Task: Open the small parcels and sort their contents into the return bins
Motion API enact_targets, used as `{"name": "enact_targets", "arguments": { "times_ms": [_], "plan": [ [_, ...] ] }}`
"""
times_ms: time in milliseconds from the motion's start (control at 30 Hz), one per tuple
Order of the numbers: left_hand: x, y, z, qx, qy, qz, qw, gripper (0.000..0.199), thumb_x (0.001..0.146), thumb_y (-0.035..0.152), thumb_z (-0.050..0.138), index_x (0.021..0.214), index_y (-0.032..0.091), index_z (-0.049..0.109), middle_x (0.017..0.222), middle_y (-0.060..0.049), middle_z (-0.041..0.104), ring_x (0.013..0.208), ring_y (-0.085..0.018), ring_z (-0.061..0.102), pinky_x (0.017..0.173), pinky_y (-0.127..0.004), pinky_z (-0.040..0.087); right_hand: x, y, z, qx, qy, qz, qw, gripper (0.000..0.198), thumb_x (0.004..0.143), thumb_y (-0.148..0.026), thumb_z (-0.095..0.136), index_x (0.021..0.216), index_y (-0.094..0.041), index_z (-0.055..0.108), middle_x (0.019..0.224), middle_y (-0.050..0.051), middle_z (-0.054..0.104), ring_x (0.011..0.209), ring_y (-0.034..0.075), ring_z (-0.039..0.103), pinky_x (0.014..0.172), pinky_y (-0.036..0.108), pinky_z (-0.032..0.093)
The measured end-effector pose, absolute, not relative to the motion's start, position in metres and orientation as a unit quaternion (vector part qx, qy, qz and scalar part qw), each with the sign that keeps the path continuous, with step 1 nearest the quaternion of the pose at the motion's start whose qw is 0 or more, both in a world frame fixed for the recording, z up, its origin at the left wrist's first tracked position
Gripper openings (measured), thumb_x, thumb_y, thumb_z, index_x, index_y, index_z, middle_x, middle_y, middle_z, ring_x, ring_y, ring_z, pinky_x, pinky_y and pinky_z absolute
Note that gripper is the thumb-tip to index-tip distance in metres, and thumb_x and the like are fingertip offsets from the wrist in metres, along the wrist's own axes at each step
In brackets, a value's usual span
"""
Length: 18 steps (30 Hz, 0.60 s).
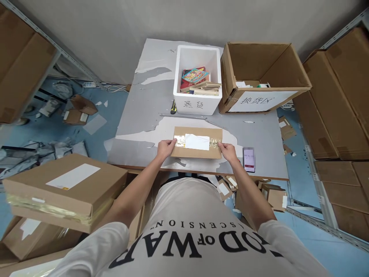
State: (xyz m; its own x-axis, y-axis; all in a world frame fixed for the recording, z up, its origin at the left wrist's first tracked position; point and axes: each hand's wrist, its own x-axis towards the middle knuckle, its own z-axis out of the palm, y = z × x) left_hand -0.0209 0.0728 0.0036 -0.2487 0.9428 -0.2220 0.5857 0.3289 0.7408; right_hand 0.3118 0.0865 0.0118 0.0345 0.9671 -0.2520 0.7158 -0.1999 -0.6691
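Observation:
A flat brown cardboard box (198, 154) lies in front of me near the table's front edge. Clear tape runs across its top, with a torn-edged white label (197, 142) at the middle. My left hand (166, 148) grips the box's left end, thumb on the tape. At the opposite end, my right hand (228, 151) is closed on the right edge in the same way. Fingers under the box are hidden. A phone (249, 159) with a lit screen lies to the right of my right hand. Beyond the box, a yellow-and-black box cutter (173, 107) rests on the table.
A white foam bin (197, 104) with books stands at the back, beside a large open cardboard carton (265, 100) with a handwritten sign. The table (129, 127) has torn covering. Stacked boxes (66, 184) crowd the left; a shelf with cartons (340, 111) stands right.

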Motion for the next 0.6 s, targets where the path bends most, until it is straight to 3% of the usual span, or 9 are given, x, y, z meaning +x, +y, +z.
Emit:
{"name": "enact_targets", "arguments": {
  "times_ms": [167,367,433,500,600],
  "plan": [
    [-0.024,0.071,-0.007,0.490,0.741,0.288,0.358,0.051,0.077,0.060,0.052,0.065,0.013,0.070,0.062,0.000,0.060,0.065,-0.015,0.053,0.057,-0.023,0.034,0.311,0.084,0.005,-0.701,-0.570,0.374,0.208,0.064,0.080,-0.069,0.045,0.083,-0.014,0.076,0.080,0.006,0.073,0.082,0.024,0.064,0.073,0.029,0.045],
    [-0.027,0.070,-0.013,0.468,0.737,0.311,0.375,0.054,0.079,0.061,0.049,0.060,0.013,0.067,0.057,-0.002,0.058,0.066,-0.017,0.055,0.058,-0.025,0.038,0.316,0.082,-0.008,-0.687,-0.524,0.423,0.273,0.059,0.077,-0.067,0.052,0.096,-0.016,0.075,0.097,0.008,0.074,0.096,0.027,0.066,0.087,0.035,0.048],
    [-0.029,0.065,-0.020,0.441,0.716,0.341,0.420,0.056,0.082,0.060,0.043,0.070,0.012,0.070,0.065,-0.004,0.064,0.070,-0.019,0.059,0.062,-0.026,0.043,0.320,0.076,-0.020,-0.665,-0.489,0.468,0.316,0.062,0.080,-0.067,0.048,0.104,-0.015,0.073,0.104,0.010,0.073,0.097,0.026,0.066,0.087,0.036,0.051],
    [-0.034,0.057,-0.030,0.408,0.675,0.381,0.482,0.055,0.082,0.056,0.042,0.094,0.011,0.072,0.085,-0.007,0.070,0.082,-0.021,0.063,0.072,-0.030,0.049,0.326,0.067,-0.035,-0.656,-0.440,0.495,0.362,0.064,0.083,-0.064,0.044,0.116,-0.014,0.066,0.115,0.013,0.069,0.102,0.025,0.066,0.089,0.038,0.051],
    [-0.042,0.039,-0.050,0.408,0.628,0.403,0.526,0.058,0.073,0.048,0.053,0.116,0.012,0.065,0.110,-0.011,0.069,0.104,-0.025,0.062,0.092,-0.038,0.047,0.335,0.047,-0.060,-0.641,-0.455,0.496,0.369,0.065,0.081,-0.053,0.051,0.136,-0.018,0.050,0.136,0.014,0.055,0.121,0.026,0.056,0.101,0.042,0.045]
  ]
}}
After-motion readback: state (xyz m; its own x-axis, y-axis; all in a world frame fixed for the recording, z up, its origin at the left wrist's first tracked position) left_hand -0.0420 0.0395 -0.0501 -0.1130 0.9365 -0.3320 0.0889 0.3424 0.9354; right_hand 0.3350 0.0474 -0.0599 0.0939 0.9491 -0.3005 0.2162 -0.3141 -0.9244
